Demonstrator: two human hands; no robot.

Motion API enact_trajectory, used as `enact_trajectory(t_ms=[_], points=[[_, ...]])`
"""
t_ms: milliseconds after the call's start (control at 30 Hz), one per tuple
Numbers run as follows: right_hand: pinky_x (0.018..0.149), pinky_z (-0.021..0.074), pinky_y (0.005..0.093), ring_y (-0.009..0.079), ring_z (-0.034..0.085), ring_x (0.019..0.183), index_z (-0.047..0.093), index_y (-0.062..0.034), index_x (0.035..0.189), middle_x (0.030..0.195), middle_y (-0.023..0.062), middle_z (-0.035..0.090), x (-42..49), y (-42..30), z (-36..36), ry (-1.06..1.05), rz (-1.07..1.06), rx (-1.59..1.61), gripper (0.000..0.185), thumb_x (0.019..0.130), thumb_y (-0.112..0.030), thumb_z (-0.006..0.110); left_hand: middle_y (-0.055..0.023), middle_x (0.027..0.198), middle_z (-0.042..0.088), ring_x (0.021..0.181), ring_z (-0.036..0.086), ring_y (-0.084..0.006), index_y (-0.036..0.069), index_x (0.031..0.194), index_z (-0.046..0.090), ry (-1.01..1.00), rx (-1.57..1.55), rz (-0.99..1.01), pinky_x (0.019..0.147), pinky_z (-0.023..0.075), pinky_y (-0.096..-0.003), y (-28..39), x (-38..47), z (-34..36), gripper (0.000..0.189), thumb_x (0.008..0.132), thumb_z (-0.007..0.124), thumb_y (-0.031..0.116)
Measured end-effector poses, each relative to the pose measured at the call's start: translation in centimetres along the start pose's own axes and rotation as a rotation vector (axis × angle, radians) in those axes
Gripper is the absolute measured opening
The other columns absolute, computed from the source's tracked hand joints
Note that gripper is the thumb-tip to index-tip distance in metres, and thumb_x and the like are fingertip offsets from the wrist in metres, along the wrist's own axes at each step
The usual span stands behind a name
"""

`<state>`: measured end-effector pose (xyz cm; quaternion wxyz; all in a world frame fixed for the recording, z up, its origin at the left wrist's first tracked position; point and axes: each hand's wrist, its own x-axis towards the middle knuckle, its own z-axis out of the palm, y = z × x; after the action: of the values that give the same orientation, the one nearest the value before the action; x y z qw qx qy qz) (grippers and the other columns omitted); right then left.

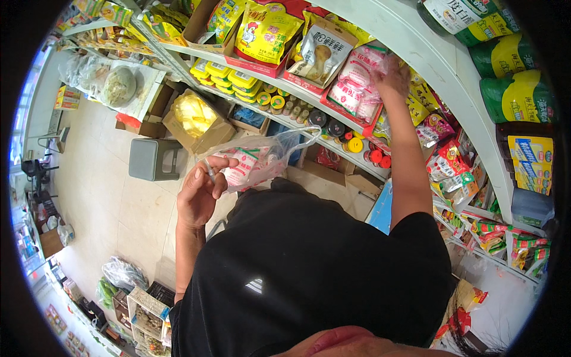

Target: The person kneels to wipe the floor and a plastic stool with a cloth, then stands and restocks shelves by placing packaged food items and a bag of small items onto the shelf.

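My left hand (200,185) grips the near side of a clear plastic bag (276,149), and a thin whitish strip shows between its fingers. Inside the bag are pink-and-white packets (241,167). The bag's free handle loop stretches towards the shelf. My right hand (395,80), blurred, reaches to the shelf at the edge of a red display box (343,112). That box holds several pink-and-white plastic packets (354,85). Fingers of the right hand overlap the packets, but their grip is not clear.
Yellow seasoning bags (267,33) and a silver-and-yellow pouch (321,51) stand left of the packets. Jars (355,145) line the shelf below. Large green-labelled bottles (513,96) stand on the upper shelf. A grey stool (154,159) and a carton with yellow bags (194,116) are on the left.
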<state>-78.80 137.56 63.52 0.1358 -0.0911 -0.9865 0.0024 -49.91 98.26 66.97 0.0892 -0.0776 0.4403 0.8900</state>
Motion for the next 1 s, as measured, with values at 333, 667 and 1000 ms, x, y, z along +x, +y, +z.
enact_trajectory(t_ms=[333,667,1000], points=[[0.089,0.0482,0.0351,0.0241,0.061,0.1,0.065,-0.0077,0.11,0.102,0.0118,0.064,-22.0,-12.9,3.8,-1.351,-0.585,1.196,0.025,0.087,-0.018,0.063,-0.0188,0.115,0.06,0.055,0.039,-0.0063,-0.004,0.113,0.054,-0.167,0.082,-0.12,0.064,0.0328,-0.0224,1.4,0.8,3.4,0.064,0.084,0.057,0.052],[0.092,0.0472,0.0438,0.0321,0.056,0.115,0.046,-0.0093,0.131,0.127,0.0166,0.053,-26.5,-19.8,12.4,-0.976,-1.016,0.44,0.085,0.063,-0.044,0.081,-0.0202,0.114,0.059,0.05,0.041,-0.0033,-0.005,0.112,0.052,-0.268,0.007,-0.127,0.062,0.0331,-0.02,4.1,-0.8,5.1,0.072,0.077,0.065,0.057],[0.091,0.0479,0.0429,0.0314,0.058,0.111,0.052,-0.01,0.126,0.12,0.0148,0.058,-29.2,-19.1,13.4,-0.85,-0.99,0.369,0.074,0.066,-0.043,0.079,-0.0237,0.118,0.058,0.055,0.043,-0.0065,-0.007,0.114,0.052,-0.257,-0.055,-0.095,0.063,0.0358,-0.0205,3.8,-0.5,3.8,0.071,0.077,0.065,0.053]])
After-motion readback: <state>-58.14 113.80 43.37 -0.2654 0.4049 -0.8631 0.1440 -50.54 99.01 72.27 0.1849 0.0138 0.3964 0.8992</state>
